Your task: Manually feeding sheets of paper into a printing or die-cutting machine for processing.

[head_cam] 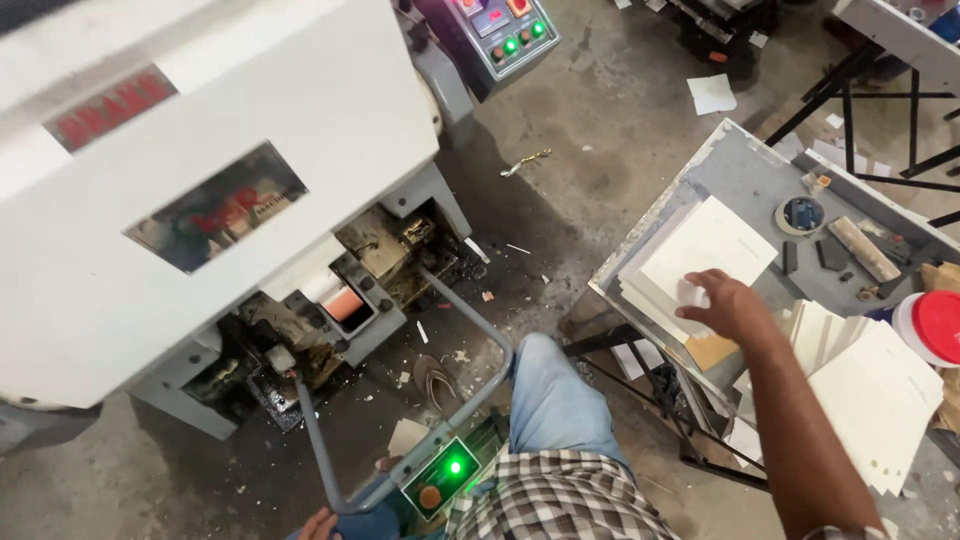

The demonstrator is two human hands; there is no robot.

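My right hand (728,305) reaches out to the right and rests on a stack of white paper sheets (705,250) lying on a grey metal table (740,160); its fingers press on the top sheet's near edge. My left hand (320,524) shows only partly at the bottom edge, beside a grey bent bar (478,318) and a small control box with a lit green lamp (447,477). Whether it holds anything cannot be seen. A large white machine (200,180) fills the left side, with its dark open mechanism (330,310) facing me.
More stacked white sheets (870,390) lie at the right beside a red-lidded white tub (932,325). A tape roll (802,214) and small tools lie on the table. A control panel with green lights (505,30) stands at the top. Paper scraps litter the concrete floor (590,150).
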